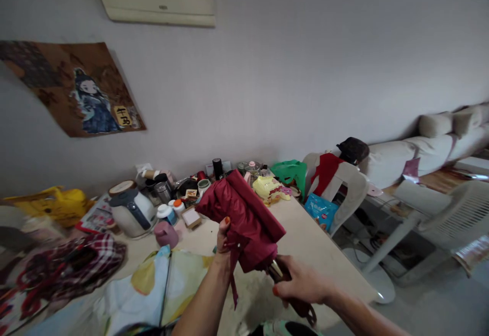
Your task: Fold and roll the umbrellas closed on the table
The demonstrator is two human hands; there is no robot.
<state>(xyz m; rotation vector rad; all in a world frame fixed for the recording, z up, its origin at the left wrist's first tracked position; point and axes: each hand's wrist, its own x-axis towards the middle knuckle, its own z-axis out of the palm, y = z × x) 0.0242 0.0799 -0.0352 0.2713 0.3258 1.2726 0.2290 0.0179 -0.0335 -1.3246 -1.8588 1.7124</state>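
Observation:
A folded dark-red umbrella (242, 211) is held up over the table (313, 239), its tip pointing away toward the wall. My left hand (223, 247) is closed on the red fabric near its lower end, thumb on the cloth. My right hand (301, 282) is wrapped round the dark brown handle (296, 303) below the canopy. A red strap hangs down between my two hands.
A white kettle (132, 213), a pink cup (166, 234), jars, a yellow packet (269, 188) and a green bag (290, 172) crowd the table's far side. Plaid cloth (69, 264) and a printed cloth (153, 285) lie at the near left. White chairs (344, 183) and a sofa (420, 147) stand right.

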